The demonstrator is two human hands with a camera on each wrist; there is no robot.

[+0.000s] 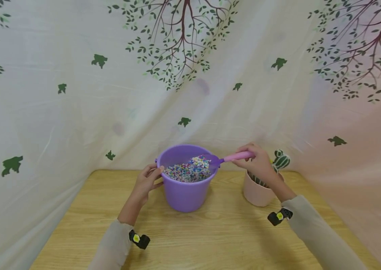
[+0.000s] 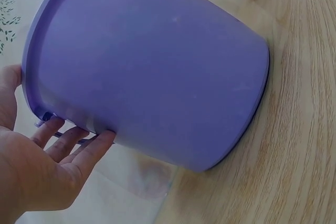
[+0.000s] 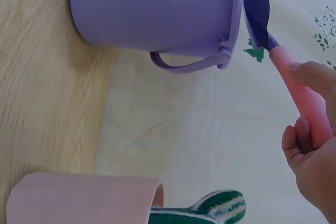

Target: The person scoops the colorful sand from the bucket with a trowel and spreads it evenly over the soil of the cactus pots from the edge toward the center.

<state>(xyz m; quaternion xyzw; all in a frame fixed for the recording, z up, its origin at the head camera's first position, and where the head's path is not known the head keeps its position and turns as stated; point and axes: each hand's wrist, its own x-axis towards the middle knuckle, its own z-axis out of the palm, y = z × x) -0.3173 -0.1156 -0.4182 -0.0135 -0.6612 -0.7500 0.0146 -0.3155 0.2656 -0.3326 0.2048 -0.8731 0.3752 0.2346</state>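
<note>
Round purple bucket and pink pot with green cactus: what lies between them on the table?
Only bare light-brown wooden tabletop shows between the bucket and the pot in the head view; the pink-handled purple scoop is higher up.

There is one bucket (image 1: 187, 197), one scoop (image 1: 235, 156), one pot (image 1: 259, 193), one table (image 1: 210, 240), two sleeves (image 1: 315, 232) and two cameras (image 1: 141, 240).

On the table (image 1: 190, 240) stands a bucket (image 1: 185, 197), pellets (image 1: 181, 174) inside; over its right edge, shovel (image 1: 215, 161); rightward, pot (image 1: 259, 193) containing cactus (image 1: 282, 161); behind, curtain (image 1: 210, 116).
</note>
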